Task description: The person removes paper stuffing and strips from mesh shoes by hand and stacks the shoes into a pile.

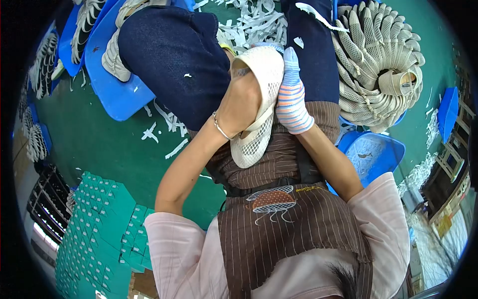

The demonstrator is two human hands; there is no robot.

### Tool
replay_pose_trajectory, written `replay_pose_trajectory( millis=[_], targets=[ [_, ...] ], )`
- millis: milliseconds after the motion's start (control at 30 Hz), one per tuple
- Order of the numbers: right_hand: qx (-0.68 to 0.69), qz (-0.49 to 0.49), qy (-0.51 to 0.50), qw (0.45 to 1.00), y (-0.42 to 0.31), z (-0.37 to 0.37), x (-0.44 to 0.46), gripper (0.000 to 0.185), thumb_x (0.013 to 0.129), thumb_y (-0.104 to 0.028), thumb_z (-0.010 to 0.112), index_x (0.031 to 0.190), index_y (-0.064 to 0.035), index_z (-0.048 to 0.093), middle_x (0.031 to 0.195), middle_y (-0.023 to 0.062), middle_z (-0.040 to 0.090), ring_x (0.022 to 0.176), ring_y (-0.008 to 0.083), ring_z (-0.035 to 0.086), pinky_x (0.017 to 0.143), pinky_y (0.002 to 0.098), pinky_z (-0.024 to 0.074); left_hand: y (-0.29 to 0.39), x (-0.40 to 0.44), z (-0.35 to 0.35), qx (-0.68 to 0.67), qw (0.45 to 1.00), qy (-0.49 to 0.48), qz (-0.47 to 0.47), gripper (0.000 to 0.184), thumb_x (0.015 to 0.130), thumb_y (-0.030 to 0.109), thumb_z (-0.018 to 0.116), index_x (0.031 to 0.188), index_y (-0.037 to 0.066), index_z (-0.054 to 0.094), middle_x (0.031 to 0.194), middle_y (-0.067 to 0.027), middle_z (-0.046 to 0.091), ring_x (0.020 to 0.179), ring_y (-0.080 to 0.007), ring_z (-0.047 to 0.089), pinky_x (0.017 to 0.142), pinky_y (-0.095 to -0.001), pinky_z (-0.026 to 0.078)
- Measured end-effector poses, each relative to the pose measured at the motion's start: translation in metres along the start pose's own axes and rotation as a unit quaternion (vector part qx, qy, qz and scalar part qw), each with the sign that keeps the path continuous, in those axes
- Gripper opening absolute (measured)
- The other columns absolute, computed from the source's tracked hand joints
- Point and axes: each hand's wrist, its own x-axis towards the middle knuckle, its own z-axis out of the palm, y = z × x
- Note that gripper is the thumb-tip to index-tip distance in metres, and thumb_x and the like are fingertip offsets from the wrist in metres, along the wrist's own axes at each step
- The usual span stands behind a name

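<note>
A cream mesh shoe (271,70) is held above my lap, over the brown striped apron (298,219). My left hand (294,97), in a striped glove, is closed against the shoe's right side. My right hand (241,99) is bare, with a bracelet at the wrist; it reaches into the shoe's opening, and its fingers are hidden inside. The shoe's mesh end (247,152) points down toward the apron. Whether the right hand grips anything inside cannot be seen.
Many cream mesh shoes (368,55) ring a blue stool at the right. White scraps (256,25) lie on the green floor. A blue tray (373,152) sits beside my left arm. Green boxes (92,234) are stacked at lower left; more shoes rest on blue seats (114,94) at upper left.
</note>
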Motion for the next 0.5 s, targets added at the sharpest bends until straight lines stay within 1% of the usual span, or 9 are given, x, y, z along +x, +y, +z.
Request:
replay_pose_trajectory(
  millis=[100, 133, 200, 267, 300, 433, 467, 500],
  targets=[
    [-0.04, -0.039, -0.005, 0.998, -0.007, 0.0, -0.003, 0.034, 0.096, -0.011, 0.038, 0.127, -0.0019, 0.047, 0.127, 0.0136, 0.052, 0.112, 0.023, 0.052, 0.101, 0.0329, 0.0377, 0.007, -0.001, -0.004, 0.006, 0.994, 0.06, -0.093, 0.027, 0.076, 0.002, 0.063, 0.102, -0.005, 0.062, 0.089, -0.0131, 0.066, 0.073, -0.0231, 0.063, 0.065, -0.029, 0.049],
    [-0.049, -0.048, -0.005, 0.998, -0.007, 0.0, -0.003, 0.034, 0.095, -0.01, 0.039, 0.127, -0.0017, 0.047, 0.127, 0.014, 0.052, 0.112, 0.0233, 0.052, 0.102, 0.0331, 0.0376, 0.01, -0.002, -0.003, 0.005, 0.994, 0.06, -0.091, 0.027, 0.076, 0.002, 0.063, 0.102, -0.005, 0.062, 0.089, -0.0131, 0.066, 0.073, -0.0231, 0.063, 0.065, -0.029, 0.049],
    [-0.1, -0.077, -0.017, 0.992, -0.002, -0.001, -0.002, 0.035, 0.096, -0.011, 0.038, 0.128, 0.0, 0.047, 0.129, 0.0148, 0.051, 0.114, 0.0237, 0.052, 0.103, 0.033, 0.0373, 0.016, -0.004, 0.004, -0.075, 0.973, 0.126, -0.178, 0.027, 0.075, 0.001, 0.064, 0.101, -0.005, 0.062, 0.087, -0.0113, 0.066, 0.072, -0.0203, 0.061, 0.065, -0.0276, 0.048],
    [-0.15, -0.104, -0.03, 0.983, 0.003, -0.001, -0.002, 0.036, 0.097, -0.012, 0.037, 0.129, 0.0017, 0.046, 0.13, 0.0157, 0.051, 0.115, 0.0241, 0.052, 0.104, 0.0328, 0.0369, 0.02, -0.006, 0.009, -0.153, 0.933, 0.188, -0.265, 0.026, 0.074, -0.001, 0.065, 0.101, -0.004, 0.062, 0.085, -0.0094, 0.065, 0.071, -0.0174, 0.06, 0.065, -0.0262, 0.048],
    [-0.151, -0.104, -0.031, 0.983, 0.002, -0.002, -0.001, 0.036, 0.097, -0.012, 0.037, 0.129, 0.0017, 0.046, 0.13, 0.0157, 0.051, 0.115, 0.0241, 0.052, 0.104, 0.0328, 0.0369, 0.02, -0.005, 0.008, -0.154, 0.933, 0.189, -0.265, 0.026, 0.074, -0.001, 0.065, 0.101, -0.004, 0.062, 0.085, -0.0094, 0.065, 0.071, -0.0174, 0.06, 0.065, -0.0262, 0.048],
    [-0.185, -0.108, -0.068, 0.974, 0.001, -0.01, 0.0, 0.038, 0.097, -0.011, 0.039, 0.132, 0.0038, 0.043, 0.131, 0.0165, 0.051, 0.116, 0.0258, 0.052, 0.103, 0.0332, 0.0384, 0.021, -0.007, 0.007, -0.27, 0.867, 0.207, -0.365, 0.029, 0.073, -0.004, 0.067, 0.101, -0.004, 0.062, 0.087, -0.0071, 0.066, 0.073, -0.0124, 0.058, 0.066, -0.0252, 0.047],
    [-0.189, -0.109, -0.073, 0.973, 0.001, -0.01, 0.0, 0.038, 0.097, -0.011, 0.04, 0.132, 0.0041, 0.043, 0.132, 0.0166, 0.051, 0.117, 0.0261, 0.052, 0.103, 0.0332, 0.0386, 0.021, -0.008, 0.008, -0.268, 0.867, 0.207, -0.365, 0.029, 0.073, -0.004, 0.067, 0.101, -0.004, 0.062, 0.087, -0.0071, 0.066, 0.073, -0.0124, 0.058, 0.066, -0.0252, 0.047],
    [-0.159, -0.122, -0.076, 0.977, 0.001, -0.008, 0.0, 0.038, 0.098, -0.011, 0.039, 0.133, 0.0042, 0.042, 0.132, 0.0165, 0.051, 0.117, 0.0259, 0.052, 0.103, 0.0327, 0.0383, 0.021, -0.009, 0.01, -0.249, 0.875, 0.223, -0.349, 0.027, 0.075, -0.004, 0.064, 0.102, -0.003, 0.062, 0.089, -0.0074, 0.066, 0.075, -0.0119, 0.059, 0.068, -0.0248, 0.048]
  ],
)
